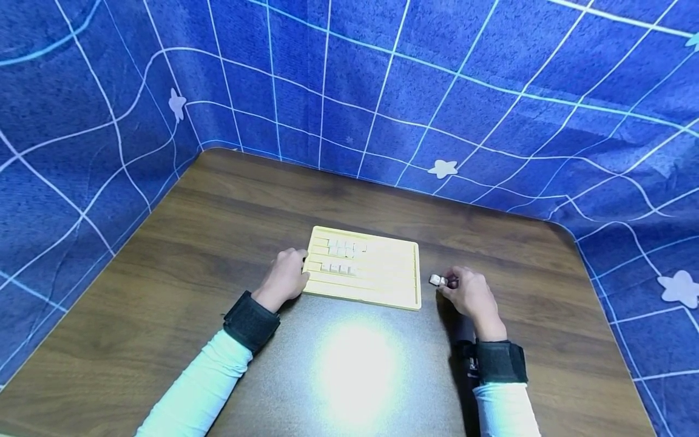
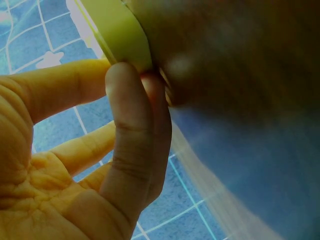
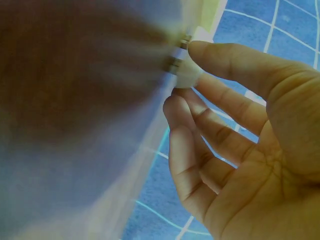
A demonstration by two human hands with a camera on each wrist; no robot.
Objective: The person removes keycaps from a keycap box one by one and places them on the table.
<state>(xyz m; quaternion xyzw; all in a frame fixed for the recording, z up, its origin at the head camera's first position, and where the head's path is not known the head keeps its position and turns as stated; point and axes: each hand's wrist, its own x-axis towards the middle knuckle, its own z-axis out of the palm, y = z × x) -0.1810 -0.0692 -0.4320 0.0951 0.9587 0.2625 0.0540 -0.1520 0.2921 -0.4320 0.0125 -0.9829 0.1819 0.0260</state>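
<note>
A shallow yellow tray with raised ridges lies on the table. Small white blocks stand in short rows on its left half. My left hand holds the tray's left edge, and in the left wrist view its fingertips meet at the yellow rim. Just off the right edge, my right hand pinches small white blocks between thumb and fingers. Up close in the right wrist view, these white blocks show dark marks on the side towards the table.
The brown wooden table has a bright light reflection near the front. Blue cloth with white grid lines and stars hangs behind the table and at both sides. Black bands circle both wrists.
</note>
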